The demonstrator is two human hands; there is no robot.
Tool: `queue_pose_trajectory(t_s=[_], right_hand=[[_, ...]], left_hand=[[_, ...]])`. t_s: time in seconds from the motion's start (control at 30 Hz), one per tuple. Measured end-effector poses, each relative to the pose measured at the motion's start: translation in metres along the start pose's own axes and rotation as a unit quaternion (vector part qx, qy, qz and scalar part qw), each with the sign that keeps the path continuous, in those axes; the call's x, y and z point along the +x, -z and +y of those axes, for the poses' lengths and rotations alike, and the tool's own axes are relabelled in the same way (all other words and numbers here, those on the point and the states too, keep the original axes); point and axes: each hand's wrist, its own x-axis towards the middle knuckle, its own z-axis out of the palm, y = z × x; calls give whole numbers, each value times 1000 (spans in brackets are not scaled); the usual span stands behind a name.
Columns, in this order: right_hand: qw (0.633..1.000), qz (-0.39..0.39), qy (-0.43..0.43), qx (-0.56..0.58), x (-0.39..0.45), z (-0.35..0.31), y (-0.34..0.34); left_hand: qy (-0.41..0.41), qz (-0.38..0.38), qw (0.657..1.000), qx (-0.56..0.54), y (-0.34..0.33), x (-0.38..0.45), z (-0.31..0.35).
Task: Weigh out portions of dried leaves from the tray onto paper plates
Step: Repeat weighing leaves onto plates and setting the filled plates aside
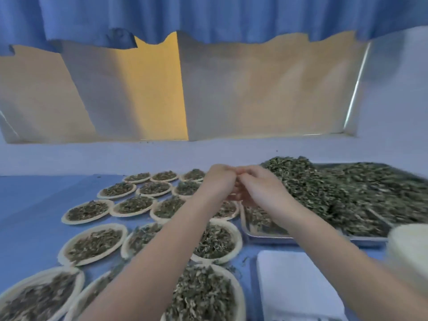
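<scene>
Nearest the person, a flat white block (298, 286) lies on the blue tablecloth (34, 205); judging by the task, it is probably the scale, kept close so each portion can be checked before it joins the rows. At the right edge stands a pale, blurred stack (407, 246), likely spare plates kept within reach.

To the left, round cream paper plates (92, 244), each already carrying a heap of dried green leaves, sit in tight rows running away from the person. The packing suggests that finished portions are parked there to leave the right side free for work.

Farther right, the shallow metal tray (266, 236) holds the bulk pile of dried leaves (335, 188), heaped high toward its far side.

Above the gap between plates and tray, the left hand (218, 181) and right hand (257, 184) meet, fingertips touching. Both are curled inward, but motion blur hides whether they pinch leaves or nothing.

Behind stand foil-like panels (254, 89) and a blue curtain (208, 15).
</scene>
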Motion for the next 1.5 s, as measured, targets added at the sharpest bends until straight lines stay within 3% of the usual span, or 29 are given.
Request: queue_pose_trajectory(t_s=[0.27,0.4,0.57,0.9,1.0,1.13,1.23,1.37,1.5], right_hand=[[961,182,-15,-209,-74,57,177],[922,190,-66,-331,-96,90,231],[855,134,-133,-483,-101,134,268],[881,118,-149,-433,-87,149,292],[890,146,-120,-414,-88,149,292],[896,192,-71,-394,-90,142,295],[902,204,-84,-370,-87,139,298],[900,225,-85,-363,-88,132,299],[911,217,-97,-336,-83,116,282]], left_hand=[[-137,-148,979,33,-194,-35,33],[-190,-150,953,184,-256,-44,31],[-176,-160,914,328,-274,-37,11],[-192,-118,895,385,-269,-27,8],[-201,-114,891,391,-267,-26,9],[-205,-109,900,368,-262,-29,12],[-213,-105,917,322,-258,-30,16],[-134,-124,972,146,-245,-32,20],[-80,-133,987,-40,-220,-39,19]])
